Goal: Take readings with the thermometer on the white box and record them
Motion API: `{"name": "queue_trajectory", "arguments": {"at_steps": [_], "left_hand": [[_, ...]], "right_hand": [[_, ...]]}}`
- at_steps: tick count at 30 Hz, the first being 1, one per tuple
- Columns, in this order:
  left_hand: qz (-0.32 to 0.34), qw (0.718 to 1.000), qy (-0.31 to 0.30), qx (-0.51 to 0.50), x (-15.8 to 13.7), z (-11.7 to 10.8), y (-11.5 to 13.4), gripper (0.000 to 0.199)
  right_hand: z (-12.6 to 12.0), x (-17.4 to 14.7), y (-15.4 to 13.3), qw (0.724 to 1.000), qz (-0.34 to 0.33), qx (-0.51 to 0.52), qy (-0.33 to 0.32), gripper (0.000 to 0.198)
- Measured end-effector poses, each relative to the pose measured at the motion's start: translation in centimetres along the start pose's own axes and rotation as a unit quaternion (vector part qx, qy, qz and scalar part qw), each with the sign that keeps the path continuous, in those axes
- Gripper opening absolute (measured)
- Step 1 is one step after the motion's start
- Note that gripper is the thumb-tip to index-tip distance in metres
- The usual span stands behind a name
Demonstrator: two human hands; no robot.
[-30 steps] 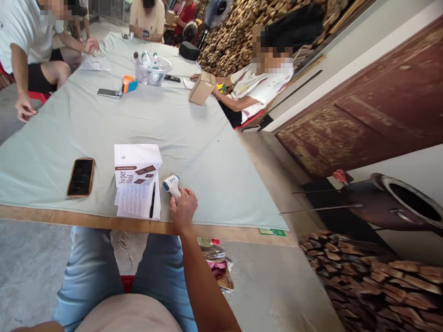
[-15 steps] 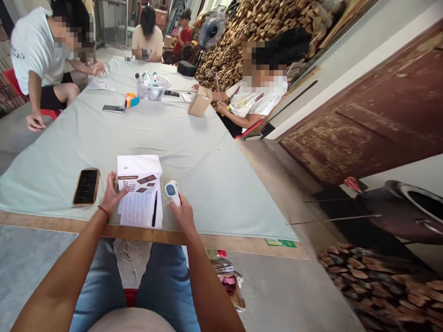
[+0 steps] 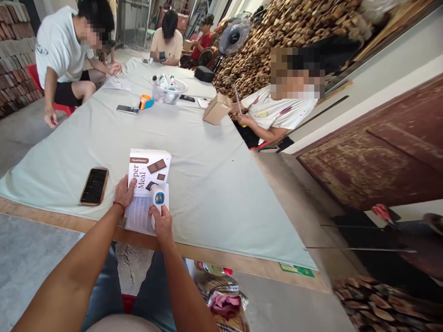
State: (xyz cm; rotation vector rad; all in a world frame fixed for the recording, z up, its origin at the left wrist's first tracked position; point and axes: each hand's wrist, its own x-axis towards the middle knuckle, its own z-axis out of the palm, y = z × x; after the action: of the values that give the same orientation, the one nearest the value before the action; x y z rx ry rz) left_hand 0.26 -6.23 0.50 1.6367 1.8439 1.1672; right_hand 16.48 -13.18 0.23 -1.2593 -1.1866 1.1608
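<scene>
My left hand [image 3: 125, 190] grips the left edge of a white box [image 3: 158, 157] printed "NutriMotion" and "Meal", its thumb over the printed face. In my right hand [image 3: 163, 222] is a white infrared thermometer [image 3: 158, 190] with a blue-rimmed screen. The thermometer's head is in front of the box's lower right corner; I cannot tell whether they touch. Under and in front of the box lie sheets of written paper [image 3: 136, 214], partly covered by my right hand. A phone in a tan-edged case [image 3: 94, 186] rests left of my left hand.
Farther up the cloth-covered table [image 3: 207, 193] are a second phone [image 3: 128, 109], an orange and blue tape roll [image 3: 146, 102], a clear basin with bottles [image 3: 169, 96] and a cardboard box [image 3: 217, 109]. Several people sit around it. A fan [image 3: 235, 36] stands behind, near stacked firewood [image 3: 304, 27].
The box's printed face has turned up toward me in my left hand. My right hand has brought the thermometer leftward to the box and over the paper. The camera view has shifted.
</scene>
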Motion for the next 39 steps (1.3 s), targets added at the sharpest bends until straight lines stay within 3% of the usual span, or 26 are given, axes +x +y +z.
{"name": "queue_trajectory", "arguments": {"at_steps": [21,34,39], "left_hand": [[-0.003,1.0,0.011,-0.004,0.3,0.1,-0.4,0.046],[0.019,0.999,0.008,0.024,0.0,0.0,-0.3,0.042],[0.025,0.999,0.001,0.034,0.0,-0.1,-0.4,0.047]], "right_hand": [[0.1,0.1,0.3,0.996,-0.035,-0.077,0.023,0.029],[-0.3,-0.3,-0.5,0.998,0.023,-0.057,-0.014,0.032],[-1.0,-1.1,-1.9,0.999,0.05,0.005,-0.016,0.03]]}}
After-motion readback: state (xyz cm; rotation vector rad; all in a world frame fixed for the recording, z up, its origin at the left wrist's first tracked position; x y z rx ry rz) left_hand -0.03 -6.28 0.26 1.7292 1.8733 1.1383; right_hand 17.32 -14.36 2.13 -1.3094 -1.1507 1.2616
